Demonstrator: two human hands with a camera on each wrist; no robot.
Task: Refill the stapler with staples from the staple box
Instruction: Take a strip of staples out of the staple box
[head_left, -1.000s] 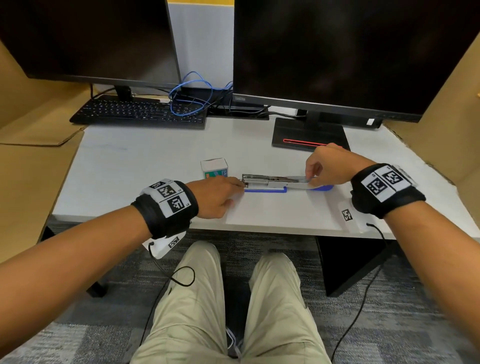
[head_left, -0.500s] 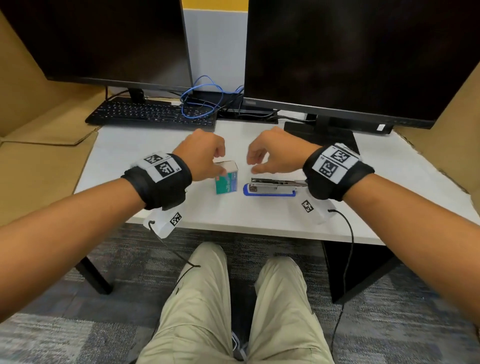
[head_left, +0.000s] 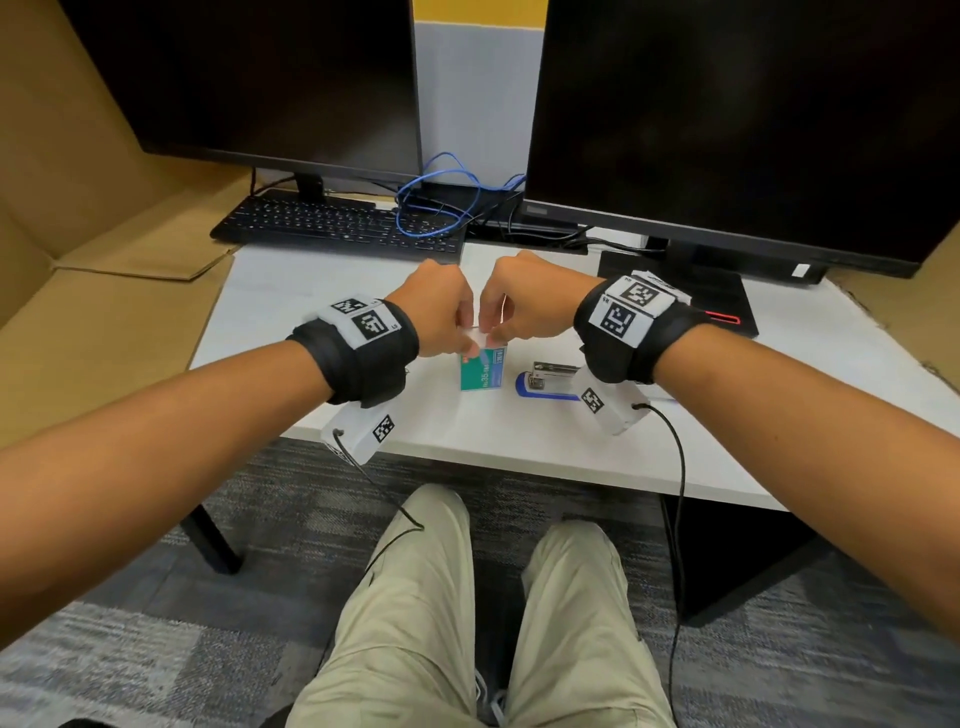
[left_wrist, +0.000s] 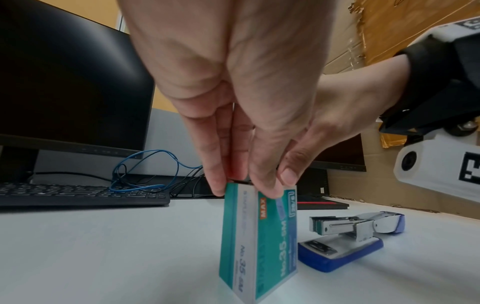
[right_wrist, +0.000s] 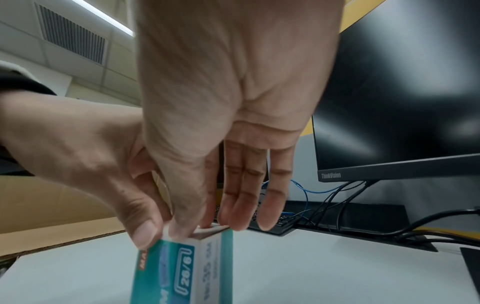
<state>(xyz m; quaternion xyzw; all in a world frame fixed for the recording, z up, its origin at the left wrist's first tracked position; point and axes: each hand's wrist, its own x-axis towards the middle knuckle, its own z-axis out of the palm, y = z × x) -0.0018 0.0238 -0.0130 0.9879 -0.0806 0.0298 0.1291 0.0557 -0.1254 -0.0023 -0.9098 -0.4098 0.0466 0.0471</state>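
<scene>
White rectangular desk (head_left: 322, 291) with items resting on its top.
Teal and white cardboard staple box (head_left: 482, 370), upright on one end near the front edge; blue plastic stapler with metal magazine (head_left: 546, 382), opened, just beside the box to the right; black computer keyboard (head_left: 337, 226) at the back left; two black flat monitors on stands (head_left: 696, 291), back left and back right; tangled blue and black cables (head_left: 441, 200) between them.

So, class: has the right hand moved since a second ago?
Yes. The right hand went left, from the stapler's right end to the staple box top.
</scene>
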